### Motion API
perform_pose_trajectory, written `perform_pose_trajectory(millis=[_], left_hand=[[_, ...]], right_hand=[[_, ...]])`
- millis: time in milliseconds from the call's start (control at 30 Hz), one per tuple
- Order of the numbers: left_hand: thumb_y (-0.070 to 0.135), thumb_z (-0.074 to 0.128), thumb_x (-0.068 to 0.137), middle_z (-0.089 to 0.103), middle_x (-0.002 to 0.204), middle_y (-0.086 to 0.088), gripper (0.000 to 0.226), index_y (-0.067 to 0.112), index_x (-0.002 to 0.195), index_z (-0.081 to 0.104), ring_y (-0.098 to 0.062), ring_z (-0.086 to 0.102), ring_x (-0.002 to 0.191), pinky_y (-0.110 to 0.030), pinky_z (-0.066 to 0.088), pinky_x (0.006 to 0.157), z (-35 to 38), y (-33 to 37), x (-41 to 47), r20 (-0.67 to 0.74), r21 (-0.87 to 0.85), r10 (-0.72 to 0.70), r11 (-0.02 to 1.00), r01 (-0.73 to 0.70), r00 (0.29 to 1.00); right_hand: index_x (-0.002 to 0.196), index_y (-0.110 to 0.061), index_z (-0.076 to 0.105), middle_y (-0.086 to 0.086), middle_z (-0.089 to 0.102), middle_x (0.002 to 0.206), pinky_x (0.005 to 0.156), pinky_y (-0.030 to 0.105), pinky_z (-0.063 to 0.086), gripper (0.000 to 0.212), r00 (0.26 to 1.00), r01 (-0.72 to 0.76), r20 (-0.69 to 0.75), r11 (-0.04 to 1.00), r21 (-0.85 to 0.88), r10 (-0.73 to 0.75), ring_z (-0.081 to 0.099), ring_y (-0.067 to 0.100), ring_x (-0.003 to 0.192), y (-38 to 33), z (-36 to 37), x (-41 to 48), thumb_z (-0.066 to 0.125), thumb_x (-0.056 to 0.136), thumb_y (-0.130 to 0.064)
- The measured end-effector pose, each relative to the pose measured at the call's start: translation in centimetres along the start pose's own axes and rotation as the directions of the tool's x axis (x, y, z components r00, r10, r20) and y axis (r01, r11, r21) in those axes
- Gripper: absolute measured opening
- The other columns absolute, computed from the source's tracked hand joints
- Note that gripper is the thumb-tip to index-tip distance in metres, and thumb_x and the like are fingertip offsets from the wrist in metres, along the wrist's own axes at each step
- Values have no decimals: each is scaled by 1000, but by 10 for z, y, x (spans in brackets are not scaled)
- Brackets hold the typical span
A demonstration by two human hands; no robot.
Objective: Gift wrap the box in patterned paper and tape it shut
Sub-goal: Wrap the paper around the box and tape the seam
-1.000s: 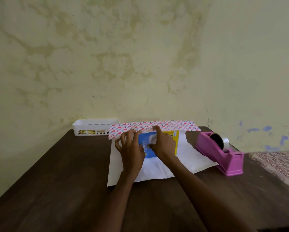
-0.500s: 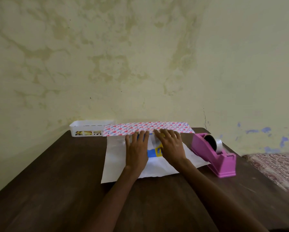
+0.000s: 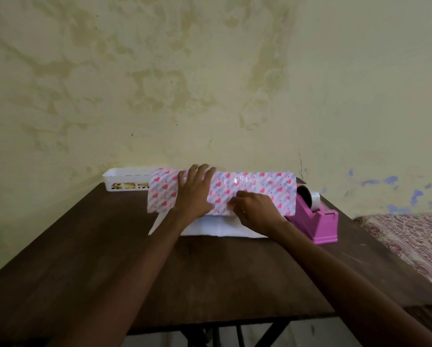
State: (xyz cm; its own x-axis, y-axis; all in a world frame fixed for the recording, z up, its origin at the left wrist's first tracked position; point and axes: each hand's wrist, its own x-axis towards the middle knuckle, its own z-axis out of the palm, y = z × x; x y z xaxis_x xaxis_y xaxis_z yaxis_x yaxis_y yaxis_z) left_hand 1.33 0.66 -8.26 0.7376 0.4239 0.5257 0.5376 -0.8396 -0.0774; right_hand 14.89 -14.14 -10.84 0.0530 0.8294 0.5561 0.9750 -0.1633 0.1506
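Paper point(image 3: 255, 189), heart-patterned, lies folded over on the table point(image 3: 110, 259), immediately left of the pink tape dispenser point(image 3: 320, 221). The box is hidden beneath it. Left hand point(image 3: 195, 194) rests flat on the paper, fingers straight and spread. Right hand point(image 3: 256, 211) pinches the paper's near edge with curled fingers. White basket point(image 3: 125, 179) stands farther left of the dispenser.

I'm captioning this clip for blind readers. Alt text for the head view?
Left hand presses flat on heart-patterned paper folded over on a dark table; right hand pinches its near edge. A pink tape dispenser stands at right, a white basket behind.
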Motion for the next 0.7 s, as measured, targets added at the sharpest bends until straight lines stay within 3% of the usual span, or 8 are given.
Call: perform_pose_trajectory(millis=[67, 133, 267, 333, 533, 700], left_hand=[[52, 70, 78, 14, 158, -2, 99, 25, 151, 10, -25, 14, 145, -51, 11, 115, 3, -1, -2, 78, 41, 22, 999, -26, 997], [56, 66, 80, 16, 158, -1, 95, 26, 151, 10, -24, 17, 145, -51, 11, 115, 7, -1, -2, 89, 32, 4, 999, -7, 996], [61, 63, 80, 23, 156, 4, 80, 34, 146, 27, -20, 20, 143, -48, 10, 116, 10, -7, 5, 57, 11, 67, 998, -67, 996], [59, 64, 80, 25, 156, 4, 77, 34, 145, 31, -20, 23, 142, -46, 11, 116, 10, -9, 12, 110, -21, 99, 995, -97, 989], [56, 69, 77, 30, 154, 3, 80, 32, 144, 32, -22, 31, 139, -47, 20, 115, 7, -6, 25, 202, -77, 96, 994, -82, 975], [63, 66, 76, 31, 154, 4, 82, 33, 144, 29, -23, 31, 139, -50, 22, 115, 7, -9, 33, 254, -32, 102, 995, -97, 962]], right_hand=[[101, -20, 75, 2, 72, 102, 75, 37, 57, 23, 996, 24, 82, 999, 46, -28, 68, 24, 91, -1, -1, -1, 54, 93, -22], [104, -17, 75, 3, 73, 106, 84, 33, 56, 21, 999, 8, 45, 998, 56, -11, 67, 21, 96, -1, 1, -2, 57, 95, -22], [100, -16, 73, 4, 72, 97, 72, 27, 47, 14, 988, -41, -146, 999, 7, 42, 63, 21, 85, 3, 0, 3, 68, 89, -23], [105, -18, 69, 4, 67, 106, 78, 33, 48, 22, 984, -57, -171, 997, -53, 47, 58, 23, 93, 8, 1, 9, 72, 85, -28], [130, -24, 53, 4, 51, 137, 103, 40, 37, 57, 989, -151, -2, 988, 18, 151, 46, 27, 123, 13, -9, 30, 72, 82, -47], [143, -30, 39, 1, 39, 151, 111, 47, 32, 77, 938, -180, 298, 984, -11, 175, 37, 26, 135, 22, -9, 52, 71, 79, -58]])
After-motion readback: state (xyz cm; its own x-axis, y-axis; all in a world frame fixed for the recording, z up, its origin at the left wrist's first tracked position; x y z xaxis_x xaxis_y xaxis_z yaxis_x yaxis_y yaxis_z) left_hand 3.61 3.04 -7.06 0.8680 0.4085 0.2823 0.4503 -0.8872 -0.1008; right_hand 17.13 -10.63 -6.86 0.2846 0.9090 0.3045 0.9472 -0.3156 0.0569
